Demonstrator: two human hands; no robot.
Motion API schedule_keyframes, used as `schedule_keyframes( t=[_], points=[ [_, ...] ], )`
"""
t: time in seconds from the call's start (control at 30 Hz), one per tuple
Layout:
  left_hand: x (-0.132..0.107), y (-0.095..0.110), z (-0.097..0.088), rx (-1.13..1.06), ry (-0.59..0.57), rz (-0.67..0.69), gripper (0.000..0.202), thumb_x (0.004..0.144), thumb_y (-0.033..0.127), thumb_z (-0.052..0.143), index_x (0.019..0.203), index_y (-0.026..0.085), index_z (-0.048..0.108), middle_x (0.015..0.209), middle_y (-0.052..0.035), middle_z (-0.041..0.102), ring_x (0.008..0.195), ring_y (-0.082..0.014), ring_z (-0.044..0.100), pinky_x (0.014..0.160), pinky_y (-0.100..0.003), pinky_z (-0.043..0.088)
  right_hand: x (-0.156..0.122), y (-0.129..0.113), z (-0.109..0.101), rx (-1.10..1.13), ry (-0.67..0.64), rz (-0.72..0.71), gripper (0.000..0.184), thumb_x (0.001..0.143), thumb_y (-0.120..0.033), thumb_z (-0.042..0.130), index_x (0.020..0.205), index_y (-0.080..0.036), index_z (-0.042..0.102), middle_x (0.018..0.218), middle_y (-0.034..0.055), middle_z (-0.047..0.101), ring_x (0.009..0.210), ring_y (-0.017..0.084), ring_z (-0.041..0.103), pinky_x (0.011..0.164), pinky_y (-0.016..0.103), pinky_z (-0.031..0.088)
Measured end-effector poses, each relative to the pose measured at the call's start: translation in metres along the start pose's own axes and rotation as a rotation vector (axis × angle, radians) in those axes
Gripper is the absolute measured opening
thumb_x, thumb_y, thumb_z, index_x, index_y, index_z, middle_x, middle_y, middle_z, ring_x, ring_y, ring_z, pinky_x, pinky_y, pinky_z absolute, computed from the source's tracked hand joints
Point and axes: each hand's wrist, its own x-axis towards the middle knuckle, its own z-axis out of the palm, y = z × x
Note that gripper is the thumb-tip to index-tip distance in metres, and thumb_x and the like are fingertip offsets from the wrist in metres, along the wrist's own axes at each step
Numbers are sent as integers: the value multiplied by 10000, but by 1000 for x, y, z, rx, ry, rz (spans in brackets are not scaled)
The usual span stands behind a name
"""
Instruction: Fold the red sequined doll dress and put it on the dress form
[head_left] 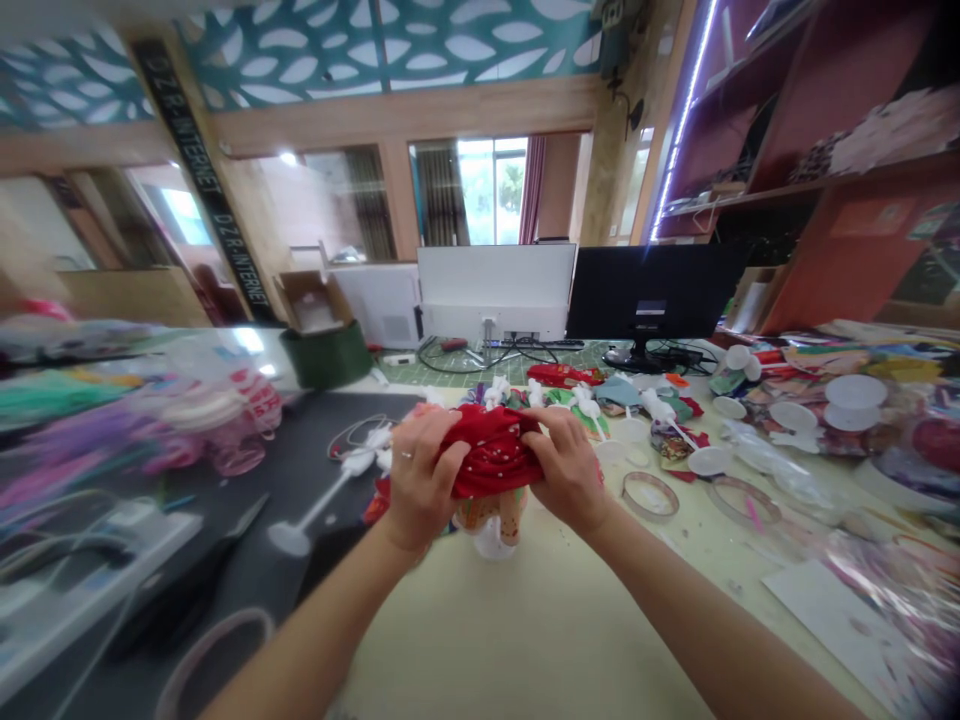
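Note:
Both my hands grip a red cloth with white dots point(495, 455), which is bunched and stretched between them above the table. My left hand point(424, 470), with a ring on one finger, has its fingers closed on the cloth's left side. On the right edge my right hand point(570, 465) pinches the same cloth between thumb and fingers. Beneath the cloth, a patterned orange and cream fabric piece point(508, 520) shows over a clear round base point(496, 545). What the red cloth covers is hidden. Several white plastic figures point(585, 400) with fabric stand just behind my hands.
A white stand with a round foot point(289, 538) lies on the dark mat at left, near a pointed blade point(251, 512). Tape rolls point(650, 495) and white discs point(855, 403) lie at right among fabric scraps. Two monitors point(495, 290) stand behind; a power strip point(97, 590) is lower left.

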Motion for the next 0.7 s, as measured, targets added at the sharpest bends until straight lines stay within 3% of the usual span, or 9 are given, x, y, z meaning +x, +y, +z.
schedule_keyframes(
  t=[0.13,0.3,0.47,0.7],
  points=[
    [-14,5,1,40,53,-21,189,784,129,582,952,216,565,1224,-109,510,1147,-278,474,927,-479,416,-9,-4,1,-52,19,10,187,764,-68,538,890,-206,538,1172,109,504,1099,253,462,954,499,396],
    [-25,11,-5,79,70,-43,220,781,151,618,984,237,624,1114,-105,530,1071,-269,469,917,-469,404,-23,-8,1,-109,19,13,175,764,-75,538,863,-214,575,971,63,571,959,207,499,993,493,355],
    [-40,14,-6,83,25,-18,209,796,122,591,962,237,646,963,-87,563,961,-227,495,897,-418,400,-38,-10,3,-103,-35,-30,190,765,-53,526,852,-216,574,887,29,643,928,195,522,1005,473,344],
    [-60,18,1,48,-55,-30,243,814,74,501,981,202,622,919,-86,628,904,-214,536,893,-424,387,-50,-13,5,-57,-82,-13,217,772,-18,491,835,-211,568,829,26,647,882,184,532,986,463,371]
  ],
)
